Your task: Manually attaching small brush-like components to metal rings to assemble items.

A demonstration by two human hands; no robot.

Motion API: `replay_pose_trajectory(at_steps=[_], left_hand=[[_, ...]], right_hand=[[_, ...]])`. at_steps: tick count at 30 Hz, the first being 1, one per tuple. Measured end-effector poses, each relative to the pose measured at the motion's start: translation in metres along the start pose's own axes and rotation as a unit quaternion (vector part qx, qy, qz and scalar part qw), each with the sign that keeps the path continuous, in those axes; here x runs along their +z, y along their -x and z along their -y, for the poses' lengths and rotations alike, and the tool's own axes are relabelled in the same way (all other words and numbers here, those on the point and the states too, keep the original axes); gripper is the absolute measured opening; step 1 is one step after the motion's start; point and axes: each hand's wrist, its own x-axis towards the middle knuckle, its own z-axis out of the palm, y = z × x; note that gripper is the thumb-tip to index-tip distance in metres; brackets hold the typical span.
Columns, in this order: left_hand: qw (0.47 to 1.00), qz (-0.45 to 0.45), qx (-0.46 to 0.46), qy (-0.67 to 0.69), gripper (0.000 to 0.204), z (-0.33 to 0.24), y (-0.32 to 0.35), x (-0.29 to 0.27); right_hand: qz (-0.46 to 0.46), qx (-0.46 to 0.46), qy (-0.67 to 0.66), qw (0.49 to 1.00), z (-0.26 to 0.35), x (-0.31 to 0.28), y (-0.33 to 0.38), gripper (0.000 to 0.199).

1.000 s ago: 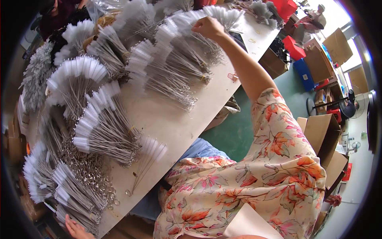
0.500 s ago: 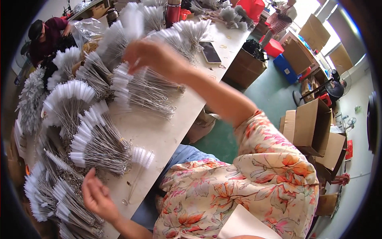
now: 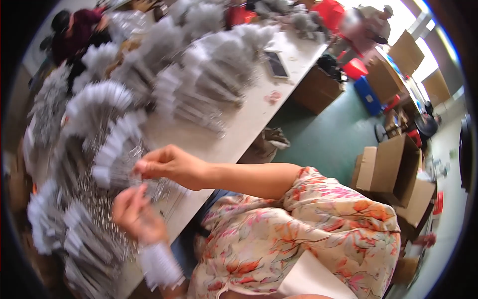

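My left hand (image 3: 134, 212) is closed, fingers bent, over the near edge of the brush piles. A small bundle of white-bristled wire brushes (image 3: 160, 266) hangs from it, bristle ends lying by my wrist and the wires running up into the fingers. Just above, my right hand (image 3: 167, 167) is pinched, fingertips close to those of the left. Whatever is between its fingertips is too small and blurred to name. Behind both hands lies a fanned bundle of similar brushes (image 3: 117, 154), partly covered by the right hand.
More brush bundles (image 3: 97, 107) cover the left and far side of the white table (image 3: 239, 137). A phone (image 3: 276, 65) lies near its far edge, with small reddish bits (image 3: 273, 97) nearby. Cardboard boxes (image 3: 388, 169) stand at right. Two other people are in the background.
My right hand has come back from the far bundles to meet the left. The small brush bundle has left the table and is now at my left hand. The view has shifted slightly.
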Motion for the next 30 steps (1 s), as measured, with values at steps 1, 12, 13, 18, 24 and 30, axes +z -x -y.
replay_pose_trajectory(at_steps=[1, 12, 13, 18, 24, 30], left_hand=[[0.999, -0.025, 0.042, 0.006, 0.014, 0.005, 0.010, 0.015], [0.954, 0.054, -0.088, 0.281, 0.109, 0.011, -0.008, -0.018], [0.913, 0.122, -0.138, 0.363, 0.108, 0.003, 0.000, -0.007], [0.947, 0.104, -0.127, 0.275, 0.041, 0.027, 0.014, -0.035], [0.985, 0.083, -0.032, 0.148, 0.025, 0.006, 0.027, -0.032], [0.908, 0.096, -0.391, -0.113, 0.020, 0.017, 0.083, -0.062]], right_hand=[[0.002, -0.018, -0.105, 0.994, -0.010, 0.004, 0.001, 0.028], [0.122, 0.020, 0.392, 0.912, 0.021, 0.020, 0.014, 0.014], [0.145, -0.021, 0.398, 0.906, 0.017, 0.024, 0.015, 0.012], [0.140, 0.024, 0.219, 0.965, 0.007, 0.018, 0.017, 0.015], [0.190, 0.251, 0.264, 0.912, 0.032, 0.014, 0.022, 0.015], [0.102, 0.046, 0.801, 0.588, 0.038, -0.096, 0.072, 0.010]])
